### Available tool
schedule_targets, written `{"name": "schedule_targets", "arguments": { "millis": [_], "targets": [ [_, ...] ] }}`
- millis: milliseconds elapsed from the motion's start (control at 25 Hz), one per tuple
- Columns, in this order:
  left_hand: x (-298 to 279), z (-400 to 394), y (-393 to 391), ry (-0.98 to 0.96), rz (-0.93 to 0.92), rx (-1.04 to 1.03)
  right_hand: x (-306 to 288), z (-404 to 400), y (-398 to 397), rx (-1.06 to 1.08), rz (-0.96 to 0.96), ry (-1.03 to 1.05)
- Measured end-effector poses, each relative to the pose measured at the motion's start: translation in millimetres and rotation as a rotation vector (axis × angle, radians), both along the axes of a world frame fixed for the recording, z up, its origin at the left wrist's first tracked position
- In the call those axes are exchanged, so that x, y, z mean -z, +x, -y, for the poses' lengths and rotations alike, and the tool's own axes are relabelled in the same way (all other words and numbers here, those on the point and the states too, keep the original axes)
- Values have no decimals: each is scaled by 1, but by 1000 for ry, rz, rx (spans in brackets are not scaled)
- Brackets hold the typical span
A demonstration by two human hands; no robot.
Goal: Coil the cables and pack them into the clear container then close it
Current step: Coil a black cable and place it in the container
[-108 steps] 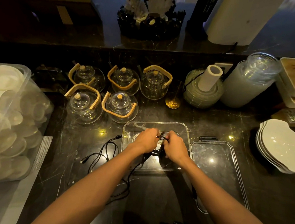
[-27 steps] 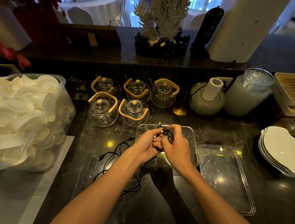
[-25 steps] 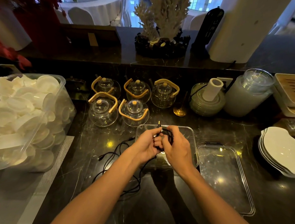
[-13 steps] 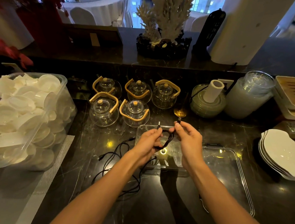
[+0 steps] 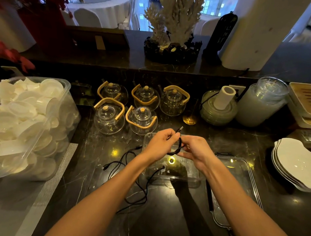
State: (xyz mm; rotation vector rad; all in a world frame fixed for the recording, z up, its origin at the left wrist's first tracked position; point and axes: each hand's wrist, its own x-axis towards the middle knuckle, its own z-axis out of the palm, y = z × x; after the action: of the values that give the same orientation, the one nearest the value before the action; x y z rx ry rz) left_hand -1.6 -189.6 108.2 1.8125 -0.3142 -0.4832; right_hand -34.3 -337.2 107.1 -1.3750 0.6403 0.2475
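2 hands (image 5: 160,144) (image 5: 195,151) hiding coiled cable (image 5: 176,149), grip apparently pinching

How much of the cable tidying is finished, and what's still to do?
Nothing looks packed yet: I can't see any coil lying in the clear container. In hand: the left hand and right hand are winding a black cable into a small coil above it. Left: more loose cables lie on the counter, and the lid sits beside the container, not on.

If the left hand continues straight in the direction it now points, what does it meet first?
The left hand points rightward; it would probably meet the right hand first, across the coiled cable both hold. Depth is unclear.
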Motion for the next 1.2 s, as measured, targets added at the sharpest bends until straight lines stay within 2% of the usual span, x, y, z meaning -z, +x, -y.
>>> {"name": "schedule_targets", "arguments": {
  "millis": [120,200,320,480,600,760,880,1040,1120,1200],
  "targets": [
    [-2,-7,6,16,12,77,5,1,-3,60,32,-111],
    [0,-12,9,-12,-41,110,9,1,-5,76,7,17],
    [5,-15,9,-16,-90,131,13,2,-10,-48,7,185],
    [11,-13,6,99,51,-11,7,1,-10,-215,60,257],
    [14,-7,0,88,137,-124,5,3,-9,-254,52,272],
    [11,-2,-10,27,204,-121,10,12,-11,-328,66,292],
    [15,-3,-8,6,120,-107,9,18,-15,-353,98,337],
    [23,0,1,-72,-184,-208,14,8,-14,-292,213,166],
    [22,-2,5,-85,-265,-179,16,4,-14,-249,271,129],
    [16,-7,7,-218,-427,-80,17,4,-15,-224,297,146]
  ]
}}
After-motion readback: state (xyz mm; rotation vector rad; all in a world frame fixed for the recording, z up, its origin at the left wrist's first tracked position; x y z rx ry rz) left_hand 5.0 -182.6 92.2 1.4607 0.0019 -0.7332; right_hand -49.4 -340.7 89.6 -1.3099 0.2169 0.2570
